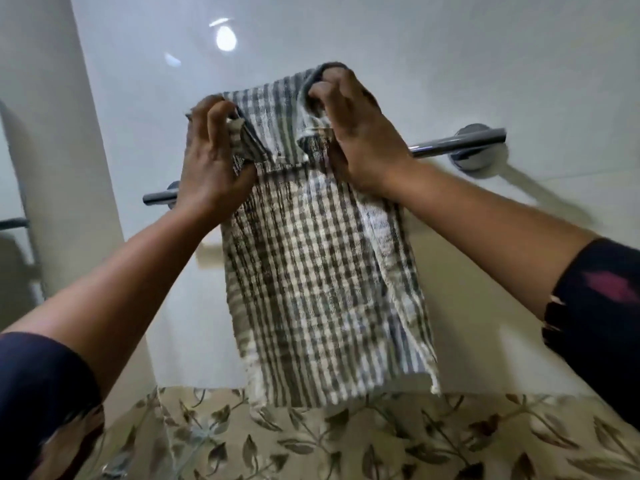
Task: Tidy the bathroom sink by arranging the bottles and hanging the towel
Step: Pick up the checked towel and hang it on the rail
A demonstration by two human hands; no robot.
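A grey and white checked towel hangs down in front of a chrome towel bar fixed to the white wall. My left hand grips the towel's upper left edge, and my right hand grips its upper right edge. Both hands hold the top part of the cloth at the height of the bar, whose middle is hidden behind the towel and my hands. The left end of the bar pokes out beside my left wrist. No bottles or sink are in view.
The glossy white wall fills the background. A white column stands at the left. Tiles with a leaf pattern run along the bottom. The bar's round chrome mount sits at the right.
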